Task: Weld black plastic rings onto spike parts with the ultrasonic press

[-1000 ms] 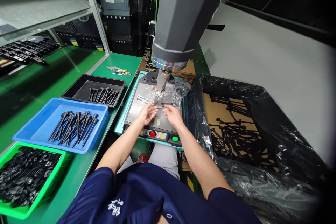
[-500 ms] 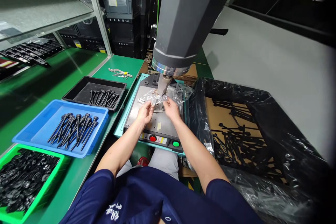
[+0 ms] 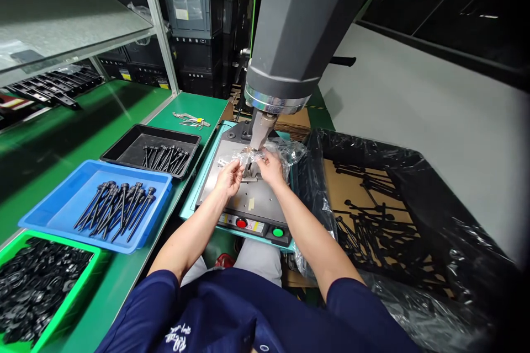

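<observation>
Pinching some clear film with both hands here, right by the machine's tip and over the metal plate. The left hand is curling nearly closed, thumb and fingertips gripping the film's near-left edge. The right hand is doing much the same just across from it, fingers bent, though the tip end of that grip is kinda getting lost in the shiny folds. Red button and green button are sitting below. Off left, a blue tray is holding black rods, and pliers are lying farther back.
</observation>
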Tool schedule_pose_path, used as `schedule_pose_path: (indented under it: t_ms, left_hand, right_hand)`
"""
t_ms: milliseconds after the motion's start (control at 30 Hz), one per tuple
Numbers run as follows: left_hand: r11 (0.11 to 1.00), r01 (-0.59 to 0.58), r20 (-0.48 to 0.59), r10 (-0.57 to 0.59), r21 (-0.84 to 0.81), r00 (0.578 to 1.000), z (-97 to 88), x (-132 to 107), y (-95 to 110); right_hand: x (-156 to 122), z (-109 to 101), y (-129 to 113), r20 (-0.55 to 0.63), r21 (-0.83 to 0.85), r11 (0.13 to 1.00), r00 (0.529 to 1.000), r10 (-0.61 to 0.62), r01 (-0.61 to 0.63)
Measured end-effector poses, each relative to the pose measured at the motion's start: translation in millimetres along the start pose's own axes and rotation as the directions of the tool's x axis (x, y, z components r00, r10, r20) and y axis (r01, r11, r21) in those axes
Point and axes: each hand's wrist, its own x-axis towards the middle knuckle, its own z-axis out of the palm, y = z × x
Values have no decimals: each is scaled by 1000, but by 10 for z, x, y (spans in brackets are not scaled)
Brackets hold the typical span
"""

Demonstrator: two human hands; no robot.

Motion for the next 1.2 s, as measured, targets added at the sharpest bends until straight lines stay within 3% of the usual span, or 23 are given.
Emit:
schedule_pose_path:
  t_ms: [200,300,367,433,533,600,700,733,800,900,967,1067,1133,1200]
  left_hand:
    - [1000,-1,17,1,2,1000,132,18,129]
    - [1000,-24,-9,24,12,1000,197,30,183]
    - [998,-50,-8,50,28,999,202,32,193]
    - [995,-77,-1,77,64,997,167,23,172]
    - [982,-94,-6,96,165,995,42,-33,81]
    - [966,-69,-31,80,249,996,-81,-124,3]
    - [921,26,-63,-1,389,998,-299,-392,-81]
    - [892,43,-21,-38,450,999,-372,-517,-91]
    - [805,1,164,-122,593,979,-495,-788,-77]
    - [583,-247,393,-137,774,909,-601,-1134,54]
    - [364,-379,433,-76,851,898,-646,-1297,221]
    - [100,-433,437,-23,896,899,-738,-1496,549]
    - [20,-416,416,14,909,909,-843,-1597,806]
    - [41,-366,361,94,930,928,-997,-1634,1104]
  right_hand:
    - [240,-13,-202,47,-28,997,997,-66,68]
    - [243,-89,-288,81,37,999,996,-32,29]
    - [156,-181,-318,175,151,986,984,39,-66]
    - [3,-300,-325,339,298,923,931,136,-243]
    - [-293,-471,-332,549,496,710,814,189,-500]
    - [-487,-538,-356,605,574,584,778,171,-574]
    - [-722,-532,-411,622,598,538,767,157,-594]
    - [-788,-504,-430,607,595,555,777,163,-581]
    - [-903,-415,-463,553,582,614,813,181,-533]
    - [-1038,-216,-533,473,585,666,861,184,-464]
    - [-1111,-71,-621,479,601,650,860,173,-465]
    - [-1207,88,-795,566,608,601,814,131,-519]
    - [-1250,139,-884,624,598,582,776,94,-551]
    - [-1270,154,-916,638,591,587,766,79,-553]
